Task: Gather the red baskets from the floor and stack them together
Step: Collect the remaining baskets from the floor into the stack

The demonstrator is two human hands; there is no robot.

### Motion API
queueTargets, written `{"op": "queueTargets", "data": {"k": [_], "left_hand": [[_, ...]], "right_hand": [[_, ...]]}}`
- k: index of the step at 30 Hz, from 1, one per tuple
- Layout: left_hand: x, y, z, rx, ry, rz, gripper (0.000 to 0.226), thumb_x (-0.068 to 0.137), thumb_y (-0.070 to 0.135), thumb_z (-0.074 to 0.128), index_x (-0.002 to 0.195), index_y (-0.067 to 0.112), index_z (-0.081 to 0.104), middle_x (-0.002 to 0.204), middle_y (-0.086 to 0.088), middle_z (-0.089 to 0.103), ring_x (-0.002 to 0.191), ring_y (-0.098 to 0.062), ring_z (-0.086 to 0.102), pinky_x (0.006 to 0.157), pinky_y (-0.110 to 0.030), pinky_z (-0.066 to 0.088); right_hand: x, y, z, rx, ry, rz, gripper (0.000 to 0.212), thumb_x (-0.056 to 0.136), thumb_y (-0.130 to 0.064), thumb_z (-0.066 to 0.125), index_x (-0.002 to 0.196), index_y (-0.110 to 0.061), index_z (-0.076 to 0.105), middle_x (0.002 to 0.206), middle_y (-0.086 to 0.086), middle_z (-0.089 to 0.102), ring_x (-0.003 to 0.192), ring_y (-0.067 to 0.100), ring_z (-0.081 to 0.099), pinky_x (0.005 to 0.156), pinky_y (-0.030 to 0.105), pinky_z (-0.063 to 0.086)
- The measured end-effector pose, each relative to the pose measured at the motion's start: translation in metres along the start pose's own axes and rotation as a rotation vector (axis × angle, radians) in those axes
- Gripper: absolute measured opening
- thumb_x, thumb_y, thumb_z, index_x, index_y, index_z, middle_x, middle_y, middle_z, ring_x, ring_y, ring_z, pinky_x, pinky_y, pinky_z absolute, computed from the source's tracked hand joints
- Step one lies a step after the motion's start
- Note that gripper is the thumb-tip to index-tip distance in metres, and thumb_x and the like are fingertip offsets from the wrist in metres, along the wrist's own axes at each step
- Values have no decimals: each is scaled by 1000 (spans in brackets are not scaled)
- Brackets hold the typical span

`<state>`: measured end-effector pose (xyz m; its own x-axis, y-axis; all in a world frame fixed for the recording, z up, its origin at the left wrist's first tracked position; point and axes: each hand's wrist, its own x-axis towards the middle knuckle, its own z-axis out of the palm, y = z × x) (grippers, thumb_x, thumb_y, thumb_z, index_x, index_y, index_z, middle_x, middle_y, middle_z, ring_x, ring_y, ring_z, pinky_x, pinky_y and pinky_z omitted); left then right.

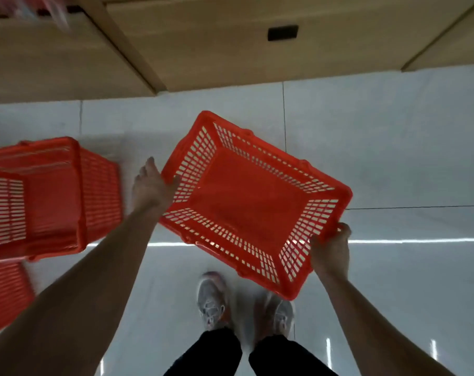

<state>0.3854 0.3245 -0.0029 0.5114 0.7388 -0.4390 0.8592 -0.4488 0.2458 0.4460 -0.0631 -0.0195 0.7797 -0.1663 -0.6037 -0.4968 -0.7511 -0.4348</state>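
A red slatted basket hangs tilted above the floor in the middle of the view, its open side facing me. My right hand grips its near right rim. My left hand is at its left rim with the fingers spread, the thumb touching the edge. A stack of red baskets stands on the floor at the left, blurred. Part of another red basket shows at the lower left edge.
Glossy white floor tiles spread all around. Wooden cabinets run along the far side. My two shoes stand just under the held basket.
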Motion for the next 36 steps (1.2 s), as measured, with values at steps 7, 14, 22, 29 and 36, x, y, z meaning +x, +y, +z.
{"op": "queueTargets", "data": {"k": [7,14,22,29,36], "left_hand": [[13,-23,20,-148,150,7,34,94,18,57,125,4,56,117,-25,64,107,-45,59,88,-44,45],[-108,-55,-110,-337,253,-149,29,97,18,57,120,0,57,111,-25,65,100,-45,61,79,-41,42],[-347,-110,-290,-512,499,-551,26,97,18,57,117,1,59,108,-26,66,100,-46,60,83,-46,44],[-585,-187,-344,-693,726,-940,32,97,24,56,120,3,58,109,-24,67,100,-44,62,85,-48,46],[-792,-232,-327,-831,1022,-1341,27,94,19,62,115,1,62,106,-24,68,98,-43,62,83,-44,42]], "right_hand": [[25,-13,-2,62,112,-286,58,88,-74,45,134,-37,38,111,-18,60,87,8,66,74,32,52],[-39,-142,-88,-1,54,-529,45,99,-45,48,141,-29,44,126,-7,64,100,8,59,89,36,46],[-218,-277,-179,-105,-221,-874,47,102,-26,50,148,-30,41,131,-2,63,105,7,57,96,34,42],[-416,-333,-172,-256,-504,-1203,55,98,-15,54,151,-21,42,143,5,57,129,25,54,106,37,40],[-628,-313,-104,-418,-755,-1450,55,92,-13,63,145,-13,50,135,13,63,121,32,60,100,37,45]]}}
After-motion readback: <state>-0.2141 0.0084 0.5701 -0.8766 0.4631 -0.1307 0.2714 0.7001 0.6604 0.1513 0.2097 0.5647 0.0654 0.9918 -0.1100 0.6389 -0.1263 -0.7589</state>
